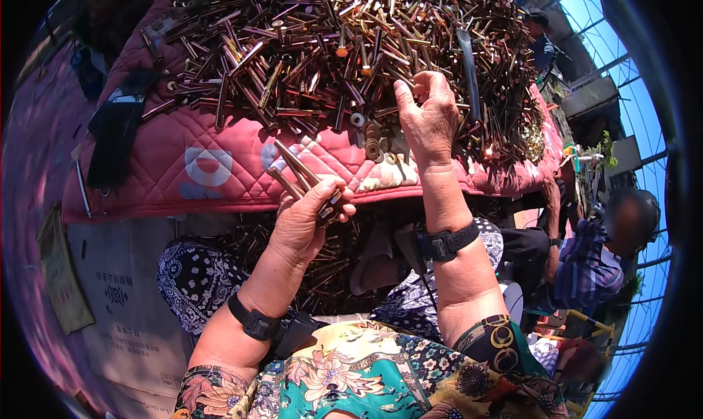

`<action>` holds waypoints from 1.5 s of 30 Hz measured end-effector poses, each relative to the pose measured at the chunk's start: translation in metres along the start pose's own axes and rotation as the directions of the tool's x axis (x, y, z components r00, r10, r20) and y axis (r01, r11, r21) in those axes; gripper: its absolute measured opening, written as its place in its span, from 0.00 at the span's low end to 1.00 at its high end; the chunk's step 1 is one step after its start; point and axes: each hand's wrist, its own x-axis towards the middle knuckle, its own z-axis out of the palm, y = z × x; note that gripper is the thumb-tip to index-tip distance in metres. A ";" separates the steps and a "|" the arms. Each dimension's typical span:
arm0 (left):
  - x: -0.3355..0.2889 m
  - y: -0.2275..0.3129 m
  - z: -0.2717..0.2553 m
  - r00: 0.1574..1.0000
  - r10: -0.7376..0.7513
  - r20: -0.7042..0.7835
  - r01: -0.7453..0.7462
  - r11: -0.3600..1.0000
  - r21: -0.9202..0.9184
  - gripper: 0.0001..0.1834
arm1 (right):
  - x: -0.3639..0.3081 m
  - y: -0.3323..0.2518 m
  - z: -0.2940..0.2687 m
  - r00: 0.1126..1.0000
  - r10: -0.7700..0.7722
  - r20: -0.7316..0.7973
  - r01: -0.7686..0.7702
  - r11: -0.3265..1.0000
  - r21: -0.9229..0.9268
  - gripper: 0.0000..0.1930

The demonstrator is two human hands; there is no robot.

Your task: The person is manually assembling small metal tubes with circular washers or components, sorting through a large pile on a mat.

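Note:
My left hand point(296, 220) is closed around several long metal bolts point(296, 168) above the near edge of the quilt. Their shanks slant up and to the left, and their heads show by my fingers. At the near side of a large pile of brassy bolts point(315, 60), my right hand point(430, 122) reaches in with its fingers bent. Thumb and fingers stand apart there, with no bolt visibly held; the fingertips are partly hidden. Stacked washers point(373, 141) lie left of my right wrist, on the pink quilted cover point(242, 162) under the pile.
A dark flat bar point(469, 75) lies on the pile right of my right hand. More bolts point(329, 265) lie below, between my knees. A black pouch-like object point(117, 137) hangs at the quilt's left. Flattened cardboard point(124, 309) covers the ground. Another person point(586, 265) sits at the right.

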 end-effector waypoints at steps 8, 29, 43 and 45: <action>0.013 0.008 -0.014 0.993 -0.084 -0.085 0.074 0.991 -0.115 0.08 | 0.029 0.049 0.011 0.945 0.095 0.314 0.011 0.948 -0.319 0.14; 0.013 0.007 -0.011 0.995 -0.008 -0.096 0.012 0.999 0.043 0.09 | -0.037 0.084 -0.062 0.595 -0.018 0.803 -0.016 0.999 0.034 0.15; 0.010 0.005 -0.002 1.000 0.015 -0.020 -0.014 1.000 0.018 0.09 | 0.010 0.014 -0.029 0.196 -0.048 0.979 0.712 0.694 -0.108 0.11; 0.007 0.008 -0.007 1.000 0.010 -0.014 -0.009 0.999 0.040 0.09 | 0.005 0.018 -0.033 0.259 -0.089 0.962 0.662 0.742 -0.110 0.13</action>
